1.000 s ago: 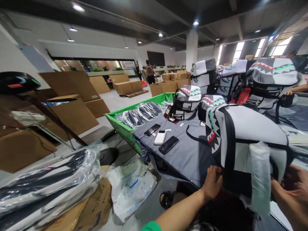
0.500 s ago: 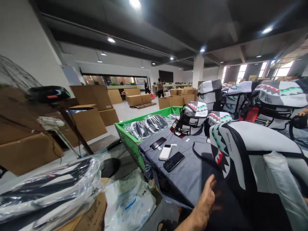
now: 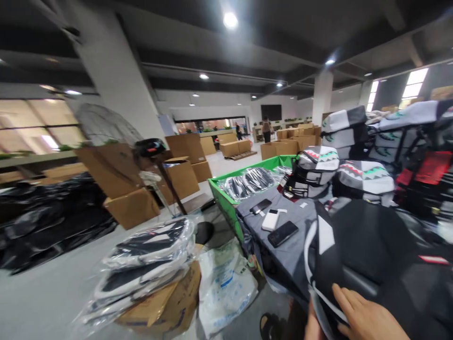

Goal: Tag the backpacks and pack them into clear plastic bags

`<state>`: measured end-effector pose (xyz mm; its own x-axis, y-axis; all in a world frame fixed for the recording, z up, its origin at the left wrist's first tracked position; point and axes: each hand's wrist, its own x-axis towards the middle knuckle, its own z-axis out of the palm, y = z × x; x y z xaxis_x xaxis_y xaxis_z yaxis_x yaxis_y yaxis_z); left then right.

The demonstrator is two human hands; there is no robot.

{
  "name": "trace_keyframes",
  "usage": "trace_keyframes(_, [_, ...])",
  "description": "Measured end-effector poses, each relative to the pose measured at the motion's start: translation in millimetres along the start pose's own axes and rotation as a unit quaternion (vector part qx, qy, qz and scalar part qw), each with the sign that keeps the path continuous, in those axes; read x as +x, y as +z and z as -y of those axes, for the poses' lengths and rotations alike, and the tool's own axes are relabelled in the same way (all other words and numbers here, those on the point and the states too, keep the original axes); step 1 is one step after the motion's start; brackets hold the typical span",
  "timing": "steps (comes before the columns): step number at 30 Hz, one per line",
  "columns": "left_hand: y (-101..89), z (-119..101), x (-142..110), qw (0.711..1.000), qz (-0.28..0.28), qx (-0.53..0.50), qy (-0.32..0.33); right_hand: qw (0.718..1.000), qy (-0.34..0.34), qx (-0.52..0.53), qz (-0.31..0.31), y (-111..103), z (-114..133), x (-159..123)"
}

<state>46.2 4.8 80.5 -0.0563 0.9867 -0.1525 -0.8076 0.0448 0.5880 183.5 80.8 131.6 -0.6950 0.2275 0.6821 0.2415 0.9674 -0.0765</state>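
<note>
1. Your right hand (image 3: 364,317) is lying open on the backpack (image 3: 357,250), with the fingers stretched and a little apart. I am not seeing it close around anything.
2. Your left hand (image 3: 313,327) is showing only a small part at the bottom of the view, against the white edge of the backpack, so I cannot tell if it is open or closed.
3. The backpack is sitting at the near end of the worktop (image 3: 293,264), which is having a grey cloth on it, and its black side is facing you.
4. Farther along the worktop, a power bank (image 3: 271,220) is lying between a phone (image 3: 261,206) and a second phone (image 3: 283,233). Two backpacks with shark teeth (image 3: 313,172) (image 3: 364,177) are standing behind them.
5. A green crate (image 3: 222,203) is standing just left of the worktop, and it is holding plastic-wrapped packs (image 3: 247,182).
6. On the floor, a wrapped stack (image 3: 145,255) is lying on cardboard (image 3: 180,302), beside a white sack (image 3: 224,288).
7. Far away, a person (image 3: 266,130) is standing near cardboard boxes (image 3: 180,177).
</note>
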Motion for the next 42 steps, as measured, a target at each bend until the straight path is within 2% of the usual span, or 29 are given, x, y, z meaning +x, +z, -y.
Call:
trace_keyframes(1, [-6.5, 3, -2, 1.0, -0.011, -0.002, -0.006, 0.999, 0.026, 0.027, 0.011, -12, 4, -2])
trace_keyframes(3, [-21.6, 7, -9, 0.997, -0.068, 0.019, -0.011, 0.984, 0.159, 0.072, -0.032, -48, 6, -20])
trace_keyframes(4, [-30.4, 9, -14, 0.992, -0.116, 0.053, -0.004, 0.962, 0.251, 0.074, -0.076, -68, 5, -35])
trace_keyframes(5, [-39.2, 9, -19, 0.979, -0.172, 0.107, 0.01, 0.929, 0.346, 0.062, -0.118, -87, 4, -52])
trace_keyframes(6, [-47.0, 9, -24, 0.958, -0.221, 0.178, 0.038, 0.888, 0.433, 0.049, -0.145, -103, 4, -71])
trace_keyframes(7, [-52.9, 7, -29, 0.93, -0.253, 0.256, 0.076, 0.85, 0.504, 0.049, -0.143, -113, 5, -90])
trace_keyframes(9, [-55.8, 2, -34, 0.861, -0.253, 0.405, 0.177, 0.795, 0.594, 0.094, -0.08, -116, 9, -121])
trace_keyframes(11, [-46.7, -3, -29, 0.792, -0.205, 0.513, 0.259, 0.782, 0.601, 0.166, 0.001, -96, 16, -137])
trace_keyframes(13, [-31.8, -8, -14, 0.74, -0.178, 0.579, 0.293, 0.808, 0.545, 0.214, 0.063, -60, 24, -139])
trace_keyframes(15, [-19.9, -13, 6, 0.707, -0.181, 0.618, 0.293, 0.841, 0.483, 0.223, 0.102, -20, 32, -132])
trace_keyframes(17, [-15.6, -19, 19, 0.681, -0.183, 0.645, 0.295, 0.865, 0.451, 0.198, 0.095, 14, 37, -125])
trace_keyframes(19, [-17.8, -23, 17, 0.634, -0.184, 0.671, 0.337, 0.878, 0.444, 0.17, 0.051, 34, 39, -122])
trace_keyframes(21, [-22.8, -20, 0, 0.547, -0.163, 0.702, 0.426, 0.878, 0.447, 0.171, 0.008, 40, 39, -126])
trace_keyframes(23, [-27.3, -10, -20, 0.449, -0.089, 0.745, 0.485, 0.867, 0.462, 0.187, -0.009, 34, 40, -135])
trace_keyframes(24, [-28.9, -2, -27, 0.412, -0.047, 0.771, 0.484, 0.863, 0.467, 0.19, -0.008, 28, 41, -140])
trace_keyframes(26, [-30.8, 13, -33, 0.371, 0.002, 0.818, 0.439, 0.869, 0.459, 0.183, 0.006, 17, 46, -148])
trace_keyframes(28, [-32.3, 26, -27, 0.358, -0.002, 0.837, 0.415, 0.888, 0.429, 0.164, 0.031, 7, 53, -151])
trace_keyframes(30, [-34.8, 33, -15, 0.356, -0.002, 0.825, 0.438, 0.912, 0.389, 0.123, 0.036, 1, 60, -148])
trace_keyframes(34, [-38.9, 31, 0, 0.375, 0.018, 0.788, 0.488, 0.946, 0.321, 0.012, -0.036, 0, 70, -131])
trace_keyframes(38, [-36.8, 23, -3, 0.375, 0.05, 0.765, 0.52, 0.951, 0.304, 0.002, -0.057, 23, 71, -116])
trace_keyframes(42, [-35.3, 18, -7, 0.417, 0.069, 0.733, 0.533, 0.949, 0.288, -0.084, -0.098, 53, 65, -106])
